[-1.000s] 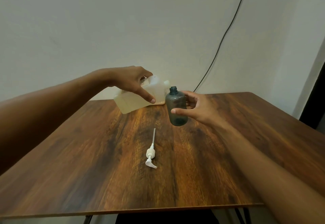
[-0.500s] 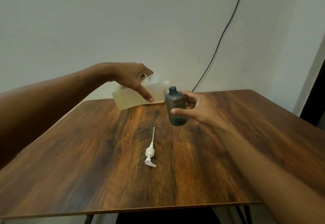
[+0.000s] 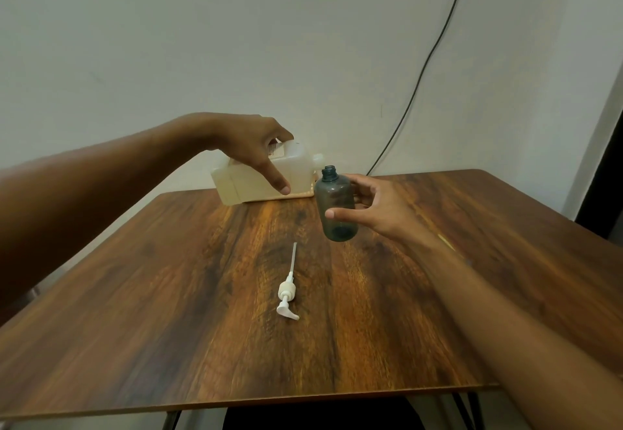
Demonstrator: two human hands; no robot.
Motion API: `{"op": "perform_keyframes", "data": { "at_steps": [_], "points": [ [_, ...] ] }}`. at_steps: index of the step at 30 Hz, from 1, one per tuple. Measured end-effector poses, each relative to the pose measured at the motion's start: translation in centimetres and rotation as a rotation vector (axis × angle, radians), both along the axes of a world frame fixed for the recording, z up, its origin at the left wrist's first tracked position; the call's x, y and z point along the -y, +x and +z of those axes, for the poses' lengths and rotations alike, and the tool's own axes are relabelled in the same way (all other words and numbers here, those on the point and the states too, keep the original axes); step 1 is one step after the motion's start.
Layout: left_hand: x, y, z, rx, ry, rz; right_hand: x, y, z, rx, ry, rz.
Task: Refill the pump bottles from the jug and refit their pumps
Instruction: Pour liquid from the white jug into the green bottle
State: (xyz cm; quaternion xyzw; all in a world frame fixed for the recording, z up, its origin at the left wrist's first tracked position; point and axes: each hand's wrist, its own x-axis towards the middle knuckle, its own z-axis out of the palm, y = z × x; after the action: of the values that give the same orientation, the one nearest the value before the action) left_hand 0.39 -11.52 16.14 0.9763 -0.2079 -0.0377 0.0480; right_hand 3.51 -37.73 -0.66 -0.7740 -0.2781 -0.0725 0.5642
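A translucent white jug (image 3: 256, 180) lies tipped on its side at the far edge of a wooden table (image 3: 168, 294). Its short spout points right, just beside the open neck of a smoky blue-grey bottle (image 3: 337, 200). The jug's walls show a pale yellowish tint, but the level inside cannot be read. The bottle has no pump on it, is see-through and looks empty, and no liquid shows between spout and neck. The left hand (image 3: 249, 146) reaches in from the left over the top of the jug, fingers curled round its handle and the index finger stretched down across its side. The right hand (image 3: 381, 207) grips the bottle from the right, thumb across the front and fingers wrapped behind, holding it nearly upright. Whether the bottle's base touches the table cannot be told. A white pump (image 3: 287, 294) with its long dip tube lies flat on the table nearer the person, apart from both hands. A black cable (image 3: 421, 75) runs down the pale wall behind.
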Motion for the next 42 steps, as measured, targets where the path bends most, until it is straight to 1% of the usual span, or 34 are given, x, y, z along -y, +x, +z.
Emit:
{"op": "perform_keyframes", "data": {
  "at_steps": [15, 42],
  "points": [
    [0.55, -0.13, 0.31, -0.013, 0.082, 0.007, -0.07, 0.22, -0.56, -0.002, 0.000, 0.018],
    [0.87, -0.67, 0.26, -0.039, 0.085, 0.035, -0.08, 0.23, -0.94, 0.002, 0.013, 0.032]
  ]
}}
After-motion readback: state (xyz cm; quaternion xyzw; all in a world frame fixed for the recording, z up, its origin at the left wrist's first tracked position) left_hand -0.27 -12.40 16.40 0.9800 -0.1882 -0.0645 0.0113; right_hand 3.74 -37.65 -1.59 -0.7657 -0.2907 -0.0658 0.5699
